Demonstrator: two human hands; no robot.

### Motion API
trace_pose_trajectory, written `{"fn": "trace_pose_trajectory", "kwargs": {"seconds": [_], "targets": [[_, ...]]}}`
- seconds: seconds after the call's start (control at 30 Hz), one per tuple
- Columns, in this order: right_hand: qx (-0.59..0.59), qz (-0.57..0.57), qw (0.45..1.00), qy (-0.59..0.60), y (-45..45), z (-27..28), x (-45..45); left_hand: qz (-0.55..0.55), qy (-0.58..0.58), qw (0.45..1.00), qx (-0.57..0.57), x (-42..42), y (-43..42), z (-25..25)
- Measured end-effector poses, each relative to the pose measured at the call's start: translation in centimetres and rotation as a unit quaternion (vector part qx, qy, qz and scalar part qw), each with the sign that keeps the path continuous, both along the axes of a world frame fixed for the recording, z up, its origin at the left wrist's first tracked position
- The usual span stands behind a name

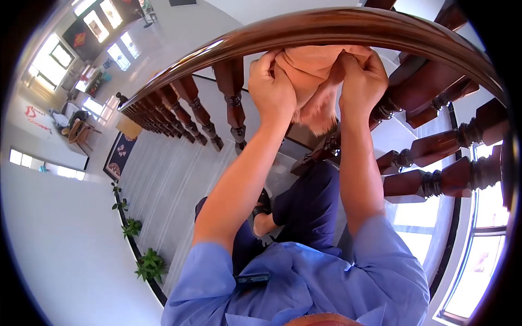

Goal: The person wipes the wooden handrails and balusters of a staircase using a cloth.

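A peach-orange cloth [311, 70] is bunched just below the dark wooden handrail [321, 30], and its pale, fuzzy lower edge hangs down. My left hand [273, 89] grips the cloth's left side with curled fingers. On the other side, my right hand [360, 84] pinches the cloth, thumb upward. Both hands are close under the rail, among the turned wooden balusters. Whether the cloth wraps around a baluster behind it cannot be made out.
Dark balusters [231, 100] run down along the stairs at left, and more [429, 149] stand at right. Grey steps [174, 179] descend, with potted plants [150, 265] along the wall. A dark mat [119, 155] lies at the bottom. Windows [481, 255] are at right.
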State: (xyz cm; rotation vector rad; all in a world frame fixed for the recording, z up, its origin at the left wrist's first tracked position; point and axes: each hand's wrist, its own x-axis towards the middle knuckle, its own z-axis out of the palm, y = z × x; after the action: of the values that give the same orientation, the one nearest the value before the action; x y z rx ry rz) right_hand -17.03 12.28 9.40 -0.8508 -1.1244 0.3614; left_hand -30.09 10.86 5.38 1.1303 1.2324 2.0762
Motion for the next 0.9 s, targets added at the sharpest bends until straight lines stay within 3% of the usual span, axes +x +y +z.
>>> {"fn": "trace_pose_trajectory", "kwargs": {"seconds": [0.07, 0.2, 0.23, 0.33, 0.37, 0.4, 0.43, 0.5, 0.57, 0.73, 0.8, 0.83, 0.9], "targets": [[0.005, 0.043, 0.998, 0.053, 0.8, 0.0, -0.5, -0.031, 0.002, 0.999, -0.009, -0.1, -0.5, 0.0], [0.011, 0.148, 0.969, 0.196, 0.2, 0.5, -2.5, -0.069, 0.046, 0.993, 0.087, 0.8, -1.9, -0.2], [0.032, 0.12, 0.988, 0.09, -0.5, 0.6, -3.0, -0.102, 0.054, 0.984, 0.136, 0.7, -2.5, 1.0], [0.001, 0.136, 0.984, 0.114, -1.4, 0.3, -5.3, -0.112, 0.104, 0.97, 0.189, 1.0, -0.3, -0.4], [-0.003, 0.191, 0.965, 0.179, 0.2, -1.6, -5.1, -0.159, 0.058, 0.972, 0.163, 0.8, 0.3, -0.9], [-0.031, 0.109, 0.981, 0.155, -2.3, 0.2, -8.0, -0.206, 0.01, 0.969, 0.136, 0.8, 0.7, -1.2], [0.014, 0.1, 0.99, 0.096, -0.9, -1.3, -7.0, -0.252, -0.028, 0.96, 0.118, 0.6, 1.1, -1.6], [0.059, 0.092, 0.993, 0.033, 0.8, -3.4, -6.0, -0.252, -0.03, 0.96, 0.115, 0.6, 1.5, -2.3], [0.102, -0.033, 0.992, -0.065, 0.7, -4.2, -6.3, -0.24, 0.005, 0.965, 0.109, 0.3, 1.3, -3.0], [0.063, 0.036, 0.997, -0.009, 0.4, -11.1, -6.5, -0.29, -0.056, 0.952, 0.084, 0.5, 0.9, -8.4], [-0.04, 0.109, 0.986, 0.119, -0.1, -14.1, -6.8, -0.334, -0.102, 0.937, 0.027, 0.4, 0.8, -10.6], [-0.041, 0.109, 0.986, 0.123, -0.2, -15.4, -6.7, -0.35, -0.117, 0.93, 0.0, 0.2, 0.8, -11.7], [-0.042, 0.096, 0.994, 0.019, -0.4, -17.0, -6.3, -0.352, -0.12, 0.927, -0.038, -0.1, 0.9, -13.7]]}}
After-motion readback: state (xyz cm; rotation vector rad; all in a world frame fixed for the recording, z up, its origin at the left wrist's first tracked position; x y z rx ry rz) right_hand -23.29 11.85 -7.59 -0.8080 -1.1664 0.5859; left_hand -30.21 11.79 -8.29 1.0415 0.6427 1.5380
